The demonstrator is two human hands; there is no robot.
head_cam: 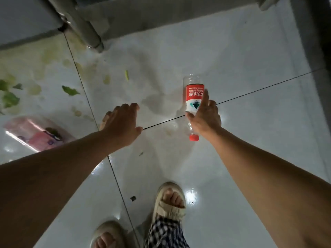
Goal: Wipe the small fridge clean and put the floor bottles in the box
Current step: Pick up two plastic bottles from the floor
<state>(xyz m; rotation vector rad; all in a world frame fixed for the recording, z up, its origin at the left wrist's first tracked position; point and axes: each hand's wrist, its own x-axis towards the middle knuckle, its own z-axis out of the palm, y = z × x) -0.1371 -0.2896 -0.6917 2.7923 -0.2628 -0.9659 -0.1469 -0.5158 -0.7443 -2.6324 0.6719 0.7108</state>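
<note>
Reaching down, the right hand (204, 116) lies over a bottle (193, 97) on its side on the tiled floor (250, 140), thumb and forefinger spread along its red label; whether they grip it I cannot tell. The left hand (121, 122) hovers with fingers relaxed, holding nothing. Another bottle (37, 133) with a pink label lies to the left.

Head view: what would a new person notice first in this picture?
First the clear bottle with a red label and red cap, lying on the white tiled floor, with the right hand reaching onto it. The left hand hovers open beside it. On the left lie green leaf scraps and a pink transparent bottle.
</note>
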